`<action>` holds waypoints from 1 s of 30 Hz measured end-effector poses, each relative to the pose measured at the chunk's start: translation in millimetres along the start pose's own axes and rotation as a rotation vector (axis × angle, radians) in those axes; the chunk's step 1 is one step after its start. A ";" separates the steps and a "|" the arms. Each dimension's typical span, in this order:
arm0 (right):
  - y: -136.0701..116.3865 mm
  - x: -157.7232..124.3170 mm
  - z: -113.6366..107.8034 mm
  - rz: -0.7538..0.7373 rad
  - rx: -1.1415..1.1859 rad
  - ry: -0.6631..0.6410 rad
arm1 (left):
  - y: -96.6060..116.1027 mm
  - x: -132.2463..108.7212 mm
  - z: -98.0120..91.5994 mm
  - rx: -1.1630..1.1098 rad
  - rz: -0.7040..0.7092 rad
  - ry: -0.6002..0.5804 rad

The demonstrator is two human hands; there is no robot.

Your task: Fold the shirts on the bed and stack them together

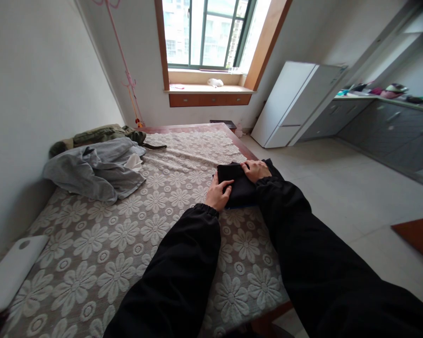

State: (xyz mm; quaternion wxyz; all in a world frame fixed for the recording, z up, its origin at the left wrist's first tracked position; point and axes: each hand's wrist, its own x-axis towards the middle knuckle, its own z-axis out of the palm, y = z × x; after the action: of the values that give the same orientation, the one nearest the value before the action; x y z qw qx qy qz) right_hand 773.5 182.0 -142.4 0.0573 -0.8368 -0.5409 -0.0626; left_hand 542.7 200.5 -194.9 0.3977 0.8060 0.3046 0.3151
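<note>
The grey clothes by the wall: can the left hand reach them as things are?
Probably yes. The left hand lies on the folded black garment; only bare flowered bedspread separates it from the grey clothes.

There's 2 hands (L (218, 195), R (255, 170)), 1 folded black garment (238, 185), 1 grey clothes heap (95, 171), 1 green jacket (98, 134), 1 fridge (289, 103), 1 window (206, 33).

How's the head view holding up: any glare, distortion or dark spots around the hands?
Head view: window blown out at its right side; wide-angle bends the walls and stretches the sleeves; daylight soft, shadows faint; black cloth under left hand and right hand shows almost no fold detail; focus sharp.
</note>
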 end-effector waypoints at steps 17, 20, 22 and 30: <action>1.9 1.3 3.7 0.009 0.012 0.016 | 0.7 0.2 -3.1 -0.055 -0.003 0.039; 2.1 1.2 3.7 0.009 0.014 0.019 | -0.5 0.6 -4.2 -0.108 -0.006 0.145; 2.0 0.9 3.9 0.009 0.016 0.026 | -1.1 0.9 -4.8 -0.112 -0.058 0.221; 1.8 0.4 3.0 0.012 0.014 0.019 | 2.8 3.1 -6.1 0.136 -0.275 0.093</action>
State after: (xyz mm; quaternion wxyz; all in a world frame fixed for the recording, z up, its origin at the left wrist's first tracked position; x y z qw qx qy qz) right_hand 775.5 182.2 -145.3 0.0687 -0.8389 -0.5359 -0.0666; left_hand 540.7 204.2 -188.8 0.3669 0.7664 0.4509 0.2733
